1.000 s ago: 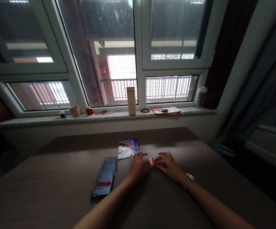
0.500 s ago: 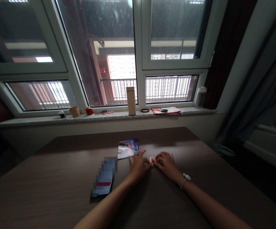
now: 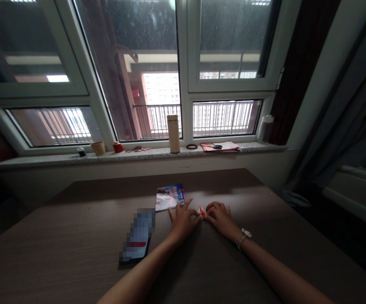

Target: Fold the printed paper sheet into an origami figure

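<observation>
Between my hands, low over the brown table (image 3: 75, 236), is a small piece of folded red-and-white paper (image 3: 202, 211). My left hand (image 3: 184, 219) pinches its left side between thumb and index finger, with the other fingers spread. From the right, my right hand (image 3: 221, 217) grips the paper's other side with thumb and fingertips; a bracelet (image 3: 244, 237) circles that wrist. The fingertips partly hide the paper. Just beyond my left fingers lies a blue-and-white booklet (image 3: 170, 197). A phone (image 3: 138, 236), its screen pixelated, rests left of my left forearm.
Along the windowsill (image 3: 132, 156) stand a beige thermos (image 3: 173, 134), a paper cup (image 3: 98, 148), a red spool-like item (image 3: 117, 147) and a dark little bottle (image 3: 81, 152). Scissors (image 3: 217, 146) lie on red papers (image 3: 233, 146) beside a bead bracelet (image 3: 192, 147). A clear bottle (image 3: 265, 129) stands right.
My left thumb and index finger have shifted slightly right over the paper, covering more of its white lower part. My right hand stays nearly still.
</observation>
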`<state>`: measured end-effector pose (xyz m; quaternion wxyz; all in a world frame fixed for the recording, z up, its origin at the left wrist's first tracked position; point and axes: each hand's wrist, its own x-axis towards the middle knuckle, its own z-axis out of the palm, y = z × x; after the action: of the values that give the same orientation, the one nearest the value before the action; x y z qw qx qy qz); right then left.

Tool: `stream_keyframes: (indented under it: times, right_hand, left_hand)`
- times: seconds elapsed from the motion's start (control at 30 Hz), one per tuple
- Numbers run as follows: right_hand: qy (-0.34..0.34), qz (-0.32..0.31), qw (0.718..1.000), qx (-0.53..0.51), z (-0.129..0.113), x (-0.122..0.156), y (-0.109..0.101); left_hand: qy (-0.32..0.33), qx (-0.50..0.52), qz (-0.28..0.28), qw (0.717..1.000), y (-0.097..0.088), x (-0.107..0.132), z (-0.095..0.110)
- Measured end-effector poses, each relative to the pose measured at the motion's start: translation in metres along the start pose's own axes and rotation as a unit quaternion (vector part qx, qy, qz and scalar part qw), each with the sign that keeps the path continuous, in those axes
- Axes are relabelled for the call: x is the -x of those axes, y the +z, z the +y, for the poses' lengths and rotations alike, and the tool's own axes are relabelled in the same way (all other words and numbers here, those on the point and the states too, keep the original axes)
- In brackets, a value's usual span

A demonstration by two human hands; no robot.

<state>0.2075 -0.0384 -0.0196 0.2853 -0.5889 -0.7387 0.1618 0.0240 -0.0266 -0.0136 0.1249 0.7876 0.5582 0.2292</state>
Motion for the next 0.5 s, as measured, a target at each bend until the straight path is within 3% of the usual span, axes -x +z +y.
stream_keyframes:
  times: [0.5]
  right_hand:
    - [0.019, 0.020, 1.000, -0.005, -0.0010, -0.0014, 0.0029]
  left_hand:
    - [-0.012, -0.013, -0.007, 1.000, 0.0023, -0.0020, 0.0012]
